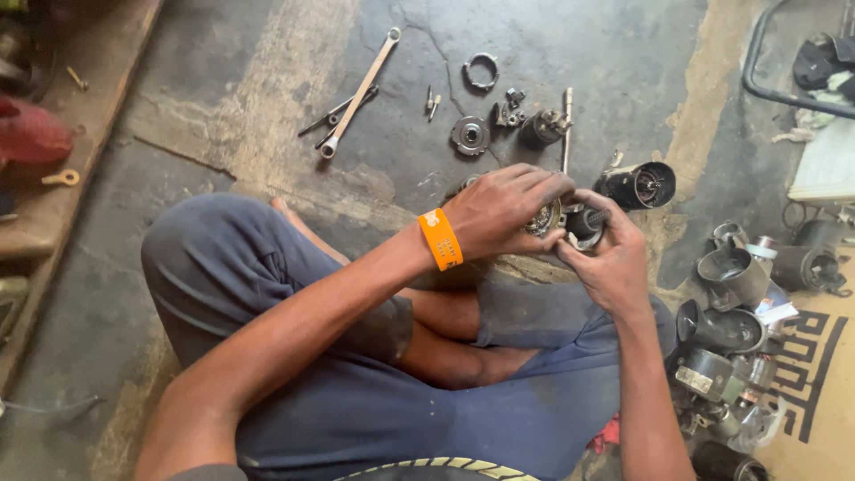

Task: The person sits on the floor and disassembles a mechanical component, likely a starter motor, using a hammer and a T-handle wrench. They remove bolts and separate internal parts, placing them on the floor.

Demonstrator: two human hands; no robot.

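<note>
I sit cross-legged on a stained concrete floor [223, 107]. My left hand [499, 209], with an orange wristband on the wrist, closes over a round metal motor part [545, 219] with a geared centre. My right hand [604, 254] grips the same part from the right, fingers around its dark cylindrical end [583, 223]. The two hands meet above my knees. Most of the part is hidden under my fingers.
A long wrench [361, 92] and pliers [337, 112] lie on the floor ahead. Beyond my hands are a round plate [469, 135], a ring [481, 71], small pieces and a black motor housing [639, 185]. A pile of metal housings [735, 321] sits at right.
</note>
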